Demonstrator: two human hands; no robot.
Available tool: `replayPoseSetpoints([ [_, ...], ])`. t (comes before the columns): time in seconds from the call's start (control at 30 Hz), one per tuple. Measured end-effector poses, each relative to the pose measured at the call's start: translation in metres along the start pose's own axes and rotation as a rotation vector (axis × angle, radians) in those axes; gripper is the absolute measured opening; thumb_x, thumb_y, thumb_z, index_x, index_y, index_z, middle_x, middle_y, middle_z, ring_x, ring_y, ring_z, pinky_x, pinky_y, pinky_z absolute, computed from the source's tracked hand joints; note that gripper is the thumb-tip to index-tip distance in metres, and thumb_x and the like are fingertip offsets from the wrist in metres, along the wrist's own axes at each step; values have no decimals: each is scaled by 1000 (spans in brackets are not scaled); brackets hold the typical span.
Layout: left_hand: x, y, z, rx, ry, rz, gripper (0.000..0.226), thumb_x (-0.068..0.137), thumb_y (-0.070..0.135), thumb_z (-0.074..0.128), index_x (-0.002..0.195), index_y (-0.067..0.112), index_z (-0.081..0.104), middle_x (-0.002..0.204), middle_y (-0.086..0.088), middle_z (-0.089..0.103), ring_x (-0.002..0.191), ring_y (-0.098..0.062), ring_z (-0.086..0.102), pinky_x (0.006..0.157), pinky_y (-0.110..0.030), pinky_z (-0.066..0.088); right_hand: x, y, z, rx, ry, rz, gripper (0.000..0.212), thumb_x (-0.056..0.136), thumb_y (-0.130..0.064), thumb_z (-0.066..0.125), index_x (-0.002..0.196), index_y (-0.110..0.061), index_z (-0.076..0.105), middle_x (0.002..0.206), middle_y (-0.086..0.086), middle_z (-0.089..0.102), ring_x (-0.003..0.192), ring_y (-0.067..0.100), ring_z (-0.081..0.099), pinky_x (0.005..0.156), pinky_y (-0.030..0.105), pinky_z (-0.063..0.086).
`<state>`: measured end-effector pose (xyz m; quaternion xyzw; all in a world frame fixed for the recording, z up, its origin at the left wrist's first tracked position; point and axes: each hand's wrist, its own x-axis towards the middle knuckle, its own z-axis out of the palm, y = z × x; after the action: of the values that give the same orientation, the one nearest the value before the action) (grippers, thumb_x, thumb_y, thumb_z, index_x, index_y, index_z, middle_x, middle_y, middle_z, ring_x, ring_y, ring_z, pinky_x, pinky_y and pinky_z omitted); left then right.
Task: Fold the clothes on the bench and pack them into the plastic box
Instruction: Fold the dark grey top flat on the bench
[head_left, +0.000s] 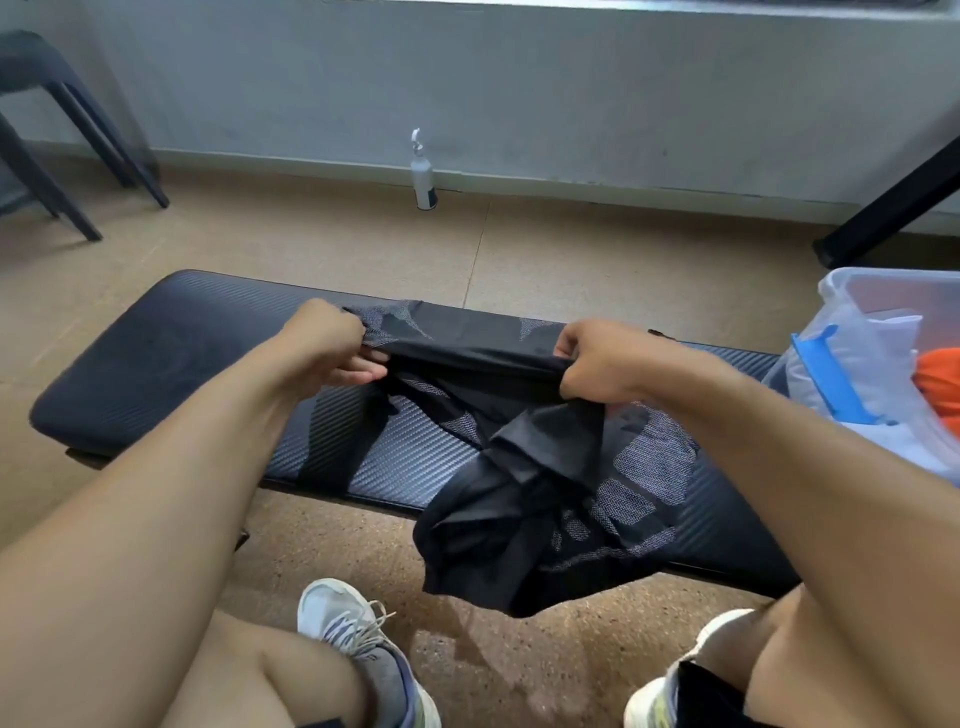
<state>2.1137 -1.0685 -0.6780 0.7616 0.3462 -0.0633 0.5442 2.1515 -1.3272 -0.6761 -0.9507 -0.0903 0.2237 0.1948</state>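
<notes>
A black garment with grey mesh patches (524, 483) lies across the dark padded bench (156, 358), and its lower part hangs over the bench's near edge. My left hand (332, 343) grips one end of the garment's upper edge. My right hand (597, 358) grips the other end, so the edge is stretched taut between them just above the bench. The clear plastic box (857, 312) stands at the bench's right end. Inside it are an orange cloth (940, 379) and pale folded fabric, with a blue latch on its near side.
A white spray bottle (423, 171) stands on the floor by the far wall. Dark chair legs (78, 135) are at the far left and a black table leg (893, 208) at the far right. My knees and shoes are below the bench.
</notes>
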Motion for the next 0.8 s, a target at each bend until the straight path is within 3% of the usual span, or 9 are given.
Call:
replayPoseSetpoints([
  [0.1,7,-1,-3,442,70,20,15,96,0,42,88,-2,55,58,-13,70,42,-20,65,43,-26,52,2,13,-6,-67,0,1,16,74,-13,66,77,-25,56,84,-5,65,75,23,65,54,23,46],
  [0.2,11,-7,6,930,220,196,38,87,12,61,122,2,50,123,-21,61,107,-37,60,87,-43,49,5,23,-8,35,121,-40,24,75,-16,76,76,-30,56,93,-5,68,83,21,64,74,30,53],
  [0.3,-2,-3,27,786,50,638,67,83,9,65,144,19,40,146,-7,41,135,-27,40,107,-38,37,4,23,-5,219,122,-178,21,83,-14,77,83,-28,61,92,-5,76,87,22,70,82,40,58],
  [0.37,-13,2,42,612,-260,744,62,87,26,70,143,29,45,141,8,50,129,-12,47,105,-28,37,2,17,-4,291,100,-285,17,87,-12,73,89,-27,65,91,-4,77,86,20,71,83,45,58],
  [0.43,-17,-3,55,580,-452,667,66,82,49,75,139,32,48,129,12,59,117,-7,56,101,-27,43,-1,12,-5,245,76,-292,16,88,-24,75,100,-29,65,97,-5,74,86,20,68,80,40,57],
  [0.5,-13,-13,64,722,-443,682,65,75,56,78,130,30,56,117,11,64,107,-7,61,96,-30,48,-4,10,-4,19,10,-163,40,83,-49,77,112,-26,62,102,-8,67,88,17,63,77,31,50],
  [0.57,-3,-20,69,864,-329,773,33,80,49,76,104,30,65,100,10,66,98,-13,63,87,-32,51,-7,12,-1,-172,-145,-49,61,70,-65,79,106,-18,66,96,-4,70,87,21,68,77,32,55],
  [0.67,0,-18,69,897,-274,811,17,91,40,65,80,28,60,90,6,59,91,-19,59,80,-36,47,-8,19,0,-177,-265,-5,42,70,-40,85,97,-11,72,89,11,76,77,29,72,65,35,58],
  [0.8,-8,-12,68,959,-306,790,23,93,33,62,78,18,53,85,1,60,85,-24,56,75,-35,45,4,27,-7,210,99,-31,15,75,-18,82,83,-20,69,78,0,70,74,22,68,65,34,55],
])
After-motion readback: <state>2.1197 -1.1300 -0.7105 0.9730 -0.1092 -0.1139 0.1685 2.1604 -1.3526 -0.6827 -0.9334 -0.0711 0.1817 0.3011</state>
